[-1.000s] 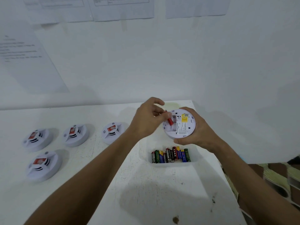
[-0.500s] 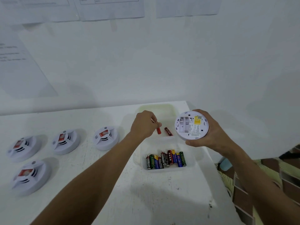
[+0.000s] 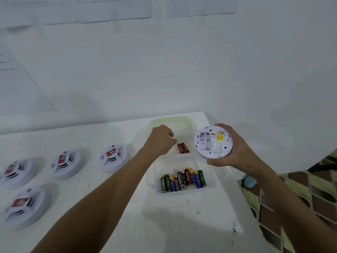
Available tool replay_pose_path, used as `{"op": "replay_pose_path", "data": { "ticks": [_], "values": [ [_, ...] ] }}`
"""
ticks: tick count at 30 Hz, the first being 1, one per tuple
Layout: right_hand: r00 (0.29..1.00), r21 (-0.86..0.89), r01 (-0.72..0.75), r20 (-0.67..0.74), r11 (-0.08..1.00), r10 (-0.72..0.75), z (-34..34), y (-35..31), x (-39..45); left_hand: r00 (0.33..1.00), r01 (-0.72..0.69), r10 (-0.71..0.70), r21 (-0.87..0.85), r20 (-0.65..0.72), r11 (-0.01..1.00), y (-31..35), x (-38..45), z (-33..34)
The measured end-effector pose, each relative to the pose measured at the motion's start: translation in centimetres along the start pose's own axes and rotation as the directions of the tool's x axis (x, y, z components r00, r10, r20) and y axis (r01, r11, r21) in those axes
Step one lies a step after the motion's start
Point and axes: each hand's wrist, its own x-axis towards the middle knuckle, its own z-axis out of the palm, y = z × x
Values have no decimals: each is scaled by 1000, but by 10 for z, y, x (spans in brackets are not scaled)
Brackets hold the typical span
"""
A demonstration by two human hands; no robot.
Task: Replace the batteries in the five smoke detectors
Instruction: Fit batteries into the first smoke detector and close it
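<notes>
My right hand (image 3: 237,152) grips a white smoke detector (image 3: 213,144) with its back facing me; the battery bay is open and holds no cells. My left hand (image 3: 161,141) hovers over the far clear tray (image 3: 171,119) with loosely curled fingers that hold nothing. Two red batteries (image 3: 183,148) lie side by side in that tray, just right of my fingertips. Several mixed batteries (image 3: 183,179) lie in the near tray (image 3: 212,188).
Several more smoke detectors sit face up on the white table (image 3: 182,216): one at the middle (image 3: 114,157) and others at the left (image 3: 66,163), (image 3: 16,171), (image 3: 25,205). The wall stands close behind. The table's right edge drops to a patterned floor (image 3: 300,189).
My left hand pulled a red battery out of the detector, carried it to the far tray and let it go beside the other. My right hand moved the detector slightly right.
</notes>
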Motion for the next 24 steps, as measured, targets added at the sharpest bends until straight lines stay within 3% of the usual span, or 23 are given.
{"op": "replay_pose_path", "data": {
  "ticks": [4, 8, 15, 24],
  "values": [
    [1000, 1, -4, 5, 1000, 4, 5, -4, -7, 999, -32, 30, -73, -34, 997, 4, -27, -12],
    [1000, 12, 3, 7, 1000, -3, 7, -2, -23, 994, -95, 95, 8, -55, 995, 2, -67, -14],
    [999, 45, -18, 33, 999, 17, 11, 3, -45, 983, -98, 57, 237, 174, 966, -8, -85, 18],
    [997, 68, -60, 57, 996, 56, 7, 11, -60, 968, -129, 22, 418, 251, 899, -2, -76, 35]
  ]
}}
